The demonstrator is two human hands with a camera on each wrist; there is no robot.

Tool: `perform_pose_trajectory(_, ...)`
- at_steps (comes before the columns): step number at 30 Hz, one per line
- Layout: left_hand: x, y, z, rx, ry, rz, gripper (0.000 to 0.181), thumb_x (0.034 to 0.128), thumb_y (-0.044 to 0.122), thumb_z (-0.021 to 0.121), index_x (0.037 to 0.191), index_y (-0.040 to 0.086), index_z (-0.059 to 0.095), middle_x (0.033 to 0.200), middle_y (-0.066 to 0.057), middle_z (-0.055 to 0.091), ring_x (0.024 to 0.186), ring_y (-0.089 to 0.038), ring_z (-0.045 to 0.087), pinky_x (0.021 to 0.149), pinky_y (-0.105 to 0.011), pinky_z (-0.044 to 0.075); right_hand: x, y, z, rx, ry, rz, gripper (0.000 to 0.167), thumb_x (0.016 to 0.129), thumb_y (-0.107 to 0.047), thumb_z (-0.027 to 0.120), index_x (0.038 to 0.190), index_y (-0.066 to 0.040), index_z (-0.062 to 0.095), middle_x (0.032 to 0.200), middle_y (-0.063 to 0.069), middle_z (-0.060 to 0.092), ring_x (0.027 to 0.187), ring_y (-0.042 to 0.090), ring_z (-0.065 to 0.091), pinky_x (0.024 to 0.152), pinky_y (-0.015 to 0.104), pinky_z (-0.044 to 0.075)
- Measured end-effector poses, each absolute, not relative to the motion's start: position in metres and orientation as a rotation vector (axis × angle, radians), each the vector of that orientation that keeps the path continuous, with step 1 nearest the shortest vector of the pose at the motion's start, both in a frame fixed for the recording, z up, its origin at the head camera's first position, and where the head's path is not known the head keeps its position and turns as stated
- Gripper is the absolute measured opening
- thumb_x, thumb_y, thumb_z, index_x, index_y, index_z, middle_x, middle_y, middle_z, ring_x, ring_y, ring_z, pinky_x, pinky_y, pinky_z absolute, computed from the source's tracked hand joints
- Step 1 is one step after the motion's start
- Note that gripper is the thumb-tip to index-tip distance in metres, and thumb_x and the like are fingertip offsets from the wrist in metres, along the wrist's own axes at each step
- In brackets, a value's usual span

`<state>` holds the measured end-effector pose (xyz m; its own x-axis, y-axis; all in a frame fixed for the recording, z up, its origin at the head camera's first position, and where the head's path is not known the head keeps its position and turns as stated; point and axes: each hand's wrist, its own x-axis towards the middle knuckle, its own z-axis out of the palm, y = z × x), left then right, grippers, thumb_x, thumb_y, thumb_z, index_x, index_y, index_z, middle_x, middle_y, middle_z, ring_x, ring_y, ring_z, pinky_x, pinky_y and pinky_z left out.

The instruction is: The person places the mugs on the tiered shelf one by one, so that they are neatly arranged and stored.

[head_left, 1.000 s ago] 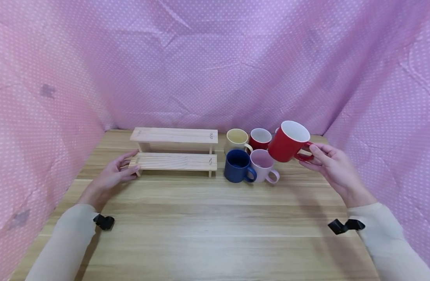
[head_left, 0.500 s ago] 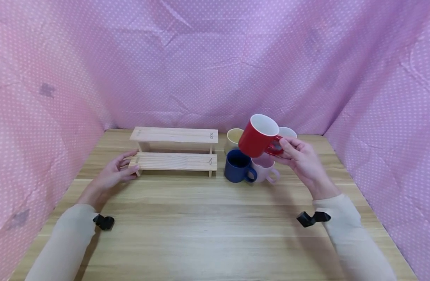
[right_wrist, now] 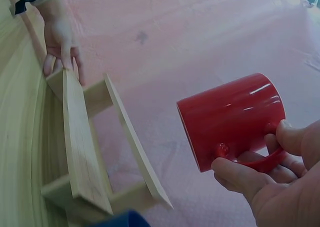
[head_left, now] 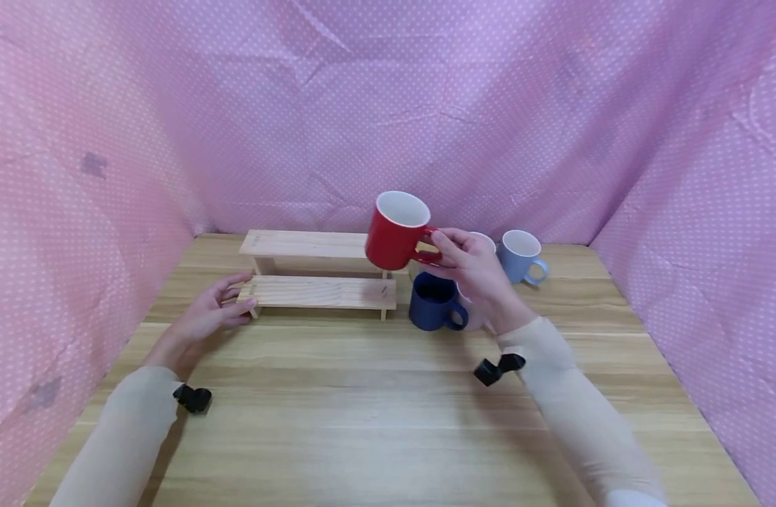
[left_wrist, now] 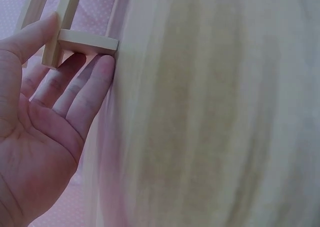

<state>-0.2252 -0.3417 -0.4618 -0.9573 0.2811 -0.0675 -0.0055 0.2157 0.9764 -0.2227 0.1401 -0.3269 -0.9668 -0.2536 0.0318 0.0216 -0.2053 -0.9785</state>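
Observation:
My right hand (head_left: 473, 271) grips the handle of a red mug (head_left: 391, 239) with a white inside. It holds the mug in the air, slightly tilted, over the right end of a two-step wooden shelf (head_left: 318, 292). In the right wrist view the thumb and fingers wrap the handle of the red mug (right_wrist: 232, 119). My left hand (head_left: 210, 310) holds the left end of the lower step. In the left wrist view its thumb lies against the board and its fingertips touch the shelf's leg (left_wrist: 87, 41).
A dark blue mug (head_left: 429, 303) stands right of the shelf. Beside it, a pink mug (head_left: 473, 315) is mostly behind my right hand. A light blue mug (head_left: 517, 259) stands farther back. Other mugs are largely hidden. Pink dotted cloth (head_left: 388, 105) encloses the wooden table (head_left: 363, 408).
My right hand has carried the red mug leftward and slightly up, from above the mugs to the shelf's right end. The light blue mug has come into view. My left hand stays on the shelf.

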Motion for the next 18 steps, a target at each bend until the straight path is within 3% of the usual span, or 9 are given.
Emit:
perform_pose_trajectory(7,-0.228,-0.340,-0.460,0.248,2.252,1.797,0.076,0.0996,0.014,0.068,0.159,0.004,0.022,0.150,-0.035,0.033,0.107,-0.014,0.065,0.091,-0.040,0.058,-0.243,0.083,-0.328,-0.326,1.859,-2.256,0.038,0.105,-0.017,0.057,0.132,0.010,0.057,0.133,0.020,0.062,0.107,0.032,0.069,0.091,0.041,0.059)
perform_pose_trajectory(18,-0.223,-0.337,-0.455,0.215,2.263,1.798,0.072,0.0996,0.013,0.068,0.156,0.001,0.025,0.146,-0.036,0.036,0.104,-0.015,0.066,0.090,-0.040,0.059,-0.261,-0.006,-0.328,-0.283,1.829,-2.269,0.035,0.104,-0.019,0.058,0.130,0.004,0.061,0.124,0.017,0.068,0.111,0.036,0.067,0.089,0.036,0.060)
